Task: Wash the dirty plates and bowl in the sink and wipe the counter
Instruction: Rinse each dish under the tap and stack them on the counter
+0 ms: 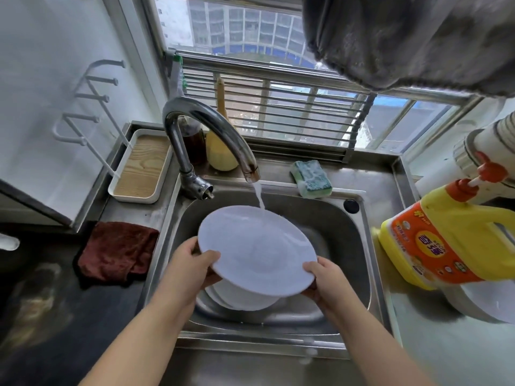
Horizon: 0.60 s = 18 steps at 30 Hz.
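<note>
A soapy sponge (311, 181) sits on the sink (359, 263) rim – a red cloth (115, 253) lies left. Under the faucet (207, 135) stream, the left hand (189, 264) and right hand (326, 280) clamp fingers on the white plate (257, 252), tilted over more dishes (239, 298).

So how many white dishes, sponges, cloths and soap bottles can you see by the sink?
White dishes: 3, the plate gripped by the left hand and right hand, another dish under it, a plate at right
Sponge: 1
Red cloth: 1
Yellow detergent bottle: 1
Total: 6
</note>
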Each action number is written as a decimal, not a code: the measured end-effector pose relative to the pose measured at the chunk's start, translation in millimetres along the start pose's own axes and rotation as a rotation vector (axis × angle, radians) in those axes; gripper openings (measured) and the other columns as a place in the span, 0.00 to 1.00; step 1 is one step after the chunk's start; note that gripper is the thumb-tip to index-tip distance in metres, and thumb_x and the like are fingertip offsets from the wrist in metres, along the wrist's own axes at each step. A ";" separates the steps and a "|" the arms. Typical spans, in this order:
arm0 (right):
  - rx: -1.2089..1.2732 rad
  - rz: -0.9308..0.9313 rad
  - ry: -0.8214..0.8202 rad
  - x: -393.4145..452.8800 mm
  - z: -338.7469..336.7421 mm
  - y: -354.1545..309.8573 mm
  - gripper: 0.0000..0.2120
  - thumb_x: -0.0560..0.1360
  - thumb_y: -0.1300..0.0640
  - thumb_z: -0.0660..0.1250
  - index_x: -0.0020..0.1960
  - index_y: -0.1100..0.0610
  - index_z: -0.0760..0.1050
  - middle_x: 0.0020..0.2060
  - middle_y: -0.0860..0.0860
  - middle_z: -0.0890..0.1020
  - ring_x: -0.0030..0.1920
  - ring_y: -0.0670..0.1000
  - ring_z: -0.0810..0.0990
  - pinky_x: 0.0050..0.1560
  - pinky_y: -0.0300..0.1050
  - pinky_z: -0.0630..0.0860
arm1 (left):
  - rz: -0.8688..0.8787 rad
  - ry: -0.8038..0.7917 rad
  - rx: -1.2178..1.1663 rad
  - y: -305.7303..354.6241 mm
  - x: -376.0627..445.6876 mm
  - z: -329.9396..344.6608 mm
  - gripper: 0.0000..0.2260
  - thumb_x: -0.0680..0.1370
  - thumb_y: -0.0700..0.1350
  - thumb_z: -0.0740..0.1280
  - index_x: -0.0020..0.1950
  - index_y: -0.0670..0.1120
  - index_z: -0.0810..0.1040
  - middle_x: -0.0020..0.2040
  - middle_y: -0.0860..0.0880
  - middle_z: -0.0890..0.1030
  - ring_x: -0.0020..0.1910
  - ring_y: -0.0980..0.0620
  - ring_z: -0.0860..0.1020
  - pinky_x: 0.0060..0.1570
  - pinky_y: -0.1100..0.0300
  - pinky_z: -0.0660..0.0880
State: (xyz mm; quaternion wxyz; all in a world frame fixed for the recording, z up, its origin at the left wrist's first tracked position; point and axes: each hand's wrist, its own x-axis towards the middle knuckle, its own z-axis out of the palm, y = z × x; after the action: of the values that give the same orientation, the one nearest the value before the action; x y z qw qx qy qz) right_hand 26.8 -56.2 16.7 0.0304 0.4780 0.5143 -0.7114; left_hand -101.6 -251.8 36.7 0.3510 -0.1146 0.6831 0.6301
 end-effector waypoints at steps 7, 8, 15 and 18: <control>0.070 -0.050 -0.114 12.1 16.0 -0.9 0.11 0.80 0.63 0.60 0.60 0.57 0.76 0.51 0.54 0.84 0.51 0.56 0.83 0.44 0.47 0.80 | 0.105 0.155 0.024 7.7 -8.4 -20.6 0.17 0.77 0.32 0.63 0.60 0.51 0.78 0.51 0.50 0.83 0.52 0.47 0.81 0.53 0.49 0.78; 0.083 -0.070 -0.113 13.5 16.8 -2.3 0.11 0.79 0.63 0.61 0.61 0.56 0.75 0.52 0.54 0.84 0.52 0.56 0.82 0.45 0.47 0.80 | 0.098 0.167 0.025 7.4 -7.8 -22.1 0.17 0.77 0.32 0.62 0.62 0.49 0.77 0.51 0.49 0.83 0.52 0.47 0.81 0.53 0.50 0.78; 0.109 -0.267 -0.012 14.0 7.2 -15.4 0.11 0.78 0.64 0.63 0.58 0.53 0.75 0.48 0.52 0.85 0.48 0.51 0.83 0.48 0.47 0.82 | -0.054 0.102 0.104 -6.9 16.6 -20.8 0.12 0.81 0.36 0.60 0.58 0.45 0.80 0.47 0.45 0.85 0.48 0.45 0.83 0.44 0.54 0.79; 0.023 -0.342 0.043 6.8 -4.3 -21.0 0.12 0.78 0.63 0.63 0.59 0.52 0.74 0.49 0.51 0.84 0.51 0.51 0.83 0.53 0.49 0.80 | -0.123 0.050 0.139 -15.5 29.2 -6.6 0.13 0.81 0.35 0.59 0.62 0.42 0.77 0.47 0.42 0.84 0.44 0.46 0.83 0.38 0.58 0.78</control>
State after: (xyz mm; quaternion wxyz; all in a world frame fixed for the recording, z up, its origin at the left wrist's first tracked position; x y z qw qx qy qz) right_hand 14.7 -40.0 26.6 -0.1076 0.3991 0.5805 -0.7015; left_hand -115.7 -252.4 6.1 0.3791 -0.1474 0.7253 0.5554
